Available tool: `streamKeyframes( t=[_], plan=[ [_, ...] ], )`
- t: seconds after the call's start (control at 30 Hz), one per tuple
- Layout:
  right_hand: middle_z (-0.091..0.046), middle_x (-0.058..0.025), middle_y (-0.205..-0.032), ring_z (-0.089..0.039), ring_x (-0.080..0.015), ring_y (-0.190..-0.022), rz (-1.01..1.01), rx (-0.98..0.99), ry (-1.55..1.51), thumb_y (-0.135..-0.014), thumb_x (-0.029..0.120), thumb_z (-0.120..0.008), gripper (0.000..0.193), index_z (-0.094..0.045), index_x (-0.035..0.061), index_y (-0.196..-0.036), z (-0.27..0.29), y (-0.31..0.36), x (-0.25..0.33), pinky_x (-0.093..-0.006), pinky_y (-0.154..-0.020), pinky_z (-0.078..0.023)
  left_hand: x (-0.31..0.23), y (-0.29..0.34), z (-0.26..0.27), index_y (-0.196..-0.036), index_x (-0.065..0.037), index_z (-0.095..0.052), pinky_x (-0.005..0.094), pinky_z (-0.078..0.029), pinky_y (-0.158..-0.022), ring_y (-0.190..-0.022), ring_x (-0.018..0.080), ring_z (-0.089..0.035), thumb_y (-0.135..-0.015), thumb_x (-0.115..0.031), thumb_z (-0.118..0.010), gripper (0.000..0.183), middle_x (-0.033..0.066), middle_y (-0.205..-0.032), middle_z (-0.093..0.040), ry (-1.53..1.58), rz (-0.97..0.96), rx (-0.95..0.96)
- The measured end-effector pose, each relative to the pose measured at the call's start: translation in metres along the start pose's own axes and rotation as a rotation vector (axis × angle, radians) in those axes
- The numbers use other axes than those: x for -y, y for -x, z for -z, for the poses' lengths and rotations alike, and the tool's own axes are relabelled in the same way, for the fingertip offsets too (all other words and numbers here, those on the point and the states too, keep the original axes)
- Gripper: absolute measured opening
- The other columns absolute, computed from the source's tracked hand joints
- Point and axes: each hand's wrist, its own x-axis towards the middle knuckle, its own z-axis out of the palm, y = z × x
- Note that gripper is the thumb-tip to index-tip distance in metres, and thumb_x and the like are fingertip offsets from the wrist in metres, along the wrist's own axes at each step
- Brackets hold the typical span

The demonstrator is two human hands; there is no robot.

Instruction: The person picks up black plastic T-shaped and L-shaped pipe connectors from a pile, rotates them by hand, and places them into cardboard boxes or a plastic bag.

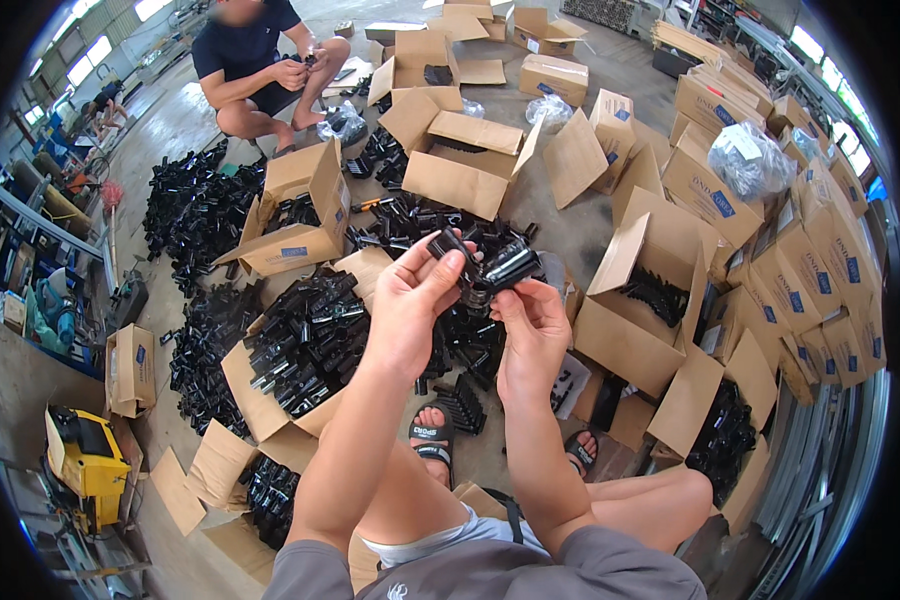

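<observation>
One yellow machine: boxy, black-topped, near the left edge of the concrete floor.
Small carton: upright, above the yellow machine.
Heap of black parts: loose on the floor, toward its upper left corner.
Co-worker: crouched behind that heap at the floor's far edge, both hands together at a small dark piece.
Packed carton: flaps spread, filled with black tubular pieces, just left of the wearer's left forearm.
Left hand: closed, thumb and fingers clamped on the near end of the held pieces.
Black tubular fittings: glossy, raised between both hands over the middle of the floor; whether they are joined, I cannot tell.
Right hand: fingertips pinching the fittings from below, on their right side.
Open carton: right of the right hand, a row of black parts inside.
Clear plastic bag: bulging, on cardboard boxes.
Stacked cartons: piled along the floor's right edge.
Long metal profiles: lying by the floor's lower right corner.
</observation>
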Motion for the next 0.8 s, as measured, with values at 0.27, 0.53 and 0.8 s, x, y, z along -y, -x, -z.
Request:
streamKeyframes(
  t=[0.27, 0.53, 0.8],
  plan=[
    [-0.072, -0.0039, -0.096, -0.067, -0.0127, -0.084, -0.207, 0.045, -0.293, -0.094, 0.004, -0.073, 0.012, -0.068, 0.0058, -0.105, 0.016, -0.005, -0.008, -0.0266, -0.077, -0.054, 0.0, 0.003, -0.01, -0.135, 0.004, -0.059, 0.0306, -0.053, -0.099, -0.11, 0.0157, -0.068, -0.094, -0.002, -0.071, 0.044, 0.0133, -0.12, -0.071, -0.17, -0.198, 0.112],
    [-0.07, -0.0026, -0.096, -0.065, -0.0116, -0.084, -0.346, 0.106, -0.335, -0.099, 0.008, -0.067, 0.009, -0.068, 0.0064, -0.108, 0.024, 0.0, 0.0, -0.0266, -0.078, -0.056, 0.001, 0.006, -0.011, -0.135, 0.004, -0.058, 0.027, -0.054, -0.093, -0.107, 0.0112, -0.066, -0.092, 0.003, -0.072, 0.045, 0.0104, -0.12, -0.071, -0.223, -0.216, 0.16],
    [-0.07, -0.0025, -0.096, -0.065, -0.0109, -0.085, -0.329, 0.073, -0.254, -0.101, 0.01, -0.066, 0.009, -0.069, 0.0067, -0.108, 0.028, 0.001, 0.0, -0.0261, -0.078, -0.056, 0.001, 0.009, -0.013, -0.136, 0.003, -0.058, 0.0272, -0.053, -0.096, -0.109, 0.0107, -0.065, -0.091, 0.005, -0.072, 0.047, 0.0101, -0.121, -0.071, -0.278, -0.243, 0.222]
  ],
)
